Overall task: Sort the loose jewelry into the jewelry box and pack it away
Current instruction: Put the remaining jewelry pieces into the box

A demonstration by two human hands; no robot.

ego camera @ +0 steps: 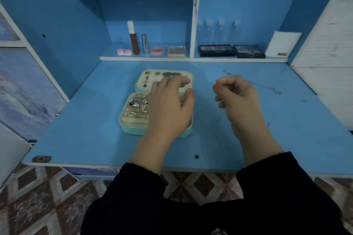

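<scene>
Head view of a blue desk point(86, 120) with an open mint-green jewelry box point(133, 129) at its centre. The box lies flat in two halves: the near half holds silver rings point(140, 104) in padded rolls, and the far half carries earrings point(151, 73) pinned in rows. The left hand point(168, 107) lies over the right side of the box, fingers straight and slightly spread, reaching onto the far half and holding nothing; whether it touches the box cannot be told. The right hand point(238, 99) is raised over the desk just right of the box, its fingers curled and pinched on a thin necklace point(276, 91), whose blurred chain trails away to the right and ends on the desk. A small hooked piece point(227, 71) lies loose behind the right hand, and another small piece point(269, 124) lies near the desk's right edge. Makeup palettes point(216, 50) sit on the shelf behind.
</scene>
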